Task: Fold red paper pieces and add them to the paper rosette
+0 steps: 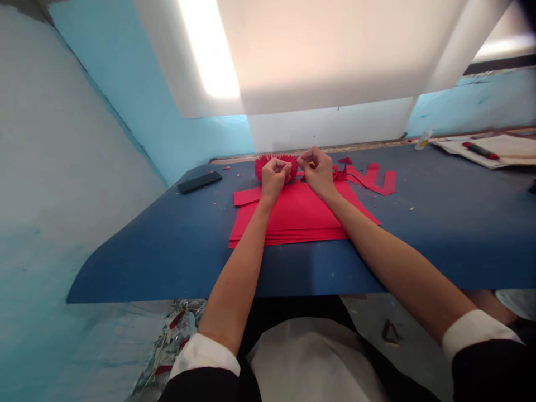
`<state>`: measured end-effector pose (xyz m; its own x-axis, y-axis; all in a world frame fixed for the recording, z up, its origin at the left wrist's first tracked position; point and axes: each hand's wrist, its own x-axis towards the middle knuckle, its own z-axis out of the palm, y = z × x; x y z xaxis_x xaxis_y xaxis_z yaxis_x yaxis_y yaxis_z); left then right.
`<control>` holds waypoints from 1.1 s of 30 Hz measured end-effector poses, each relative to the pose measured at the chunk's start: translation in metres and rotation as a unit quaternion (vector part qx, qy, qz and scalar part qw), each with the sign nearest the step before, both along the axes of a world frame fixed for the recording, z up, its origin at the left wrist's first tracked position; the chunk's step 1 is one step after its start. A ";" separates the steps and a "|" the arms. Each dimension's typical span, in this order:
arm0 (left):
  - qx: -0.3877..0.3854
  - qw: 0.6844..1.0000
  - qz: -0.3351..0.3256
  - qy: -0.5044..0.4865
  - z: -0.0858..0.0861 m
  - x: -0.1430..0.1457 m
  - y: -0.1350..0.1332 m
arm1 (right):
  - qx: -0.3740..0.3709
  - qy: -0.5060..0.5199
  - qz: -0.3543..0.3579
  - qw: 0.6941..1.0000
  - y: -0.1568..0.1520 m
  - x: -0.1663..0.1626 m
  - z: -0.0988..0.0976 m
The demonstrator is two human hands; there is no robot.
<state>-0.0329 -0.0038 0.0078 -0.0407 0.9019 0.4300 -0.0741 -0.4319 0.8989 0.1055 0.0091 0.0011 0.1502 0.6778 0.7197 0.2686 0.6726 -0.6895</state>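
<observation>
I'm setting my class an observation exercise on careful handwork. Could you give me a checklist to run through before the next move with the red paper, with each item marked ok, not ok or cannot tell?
1. Grip on the work: the left hand is closed on the red fringed paper piece. Ok.
2. Second hand in place: the right hand is closed right beside that piece. Ok.
3. What the right hand pinches: hidden by its fingers. Cannot tell.
4. Spare sheets: the stack of red sheets lies flat under the wrists. Ok.
5. Cut red strips: loose on the blue table, right of the stack. Ok.
6. Black phone: lies apart from the paper. Ok.
</observation>
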 end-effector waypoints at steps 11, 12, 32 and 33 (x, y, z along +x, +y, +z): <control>0.027 0.998 0.051 -0.013 0.001 -0.003 0.004 | 0.017 -0.033 0.038 0.999 0.004 0.001 -0.005; 0.030 0.998 0.059 -0.021 0.000 -0.004 0.004 | 0.016 -0.043 0.045 0.998 0.003 0.000 -0.005; 0.060 0.996 0.068 0.019 0.002 -0.003 0.003 | 0.034 -0.084 0.038 0.995 -0.001 -0.001 -0.006; 0.063 0.995 0.073 0.018 0.002 -0.004 0.003 | 0.038 -0.091 0.037 0.994 -0.001 -0.001 -0.006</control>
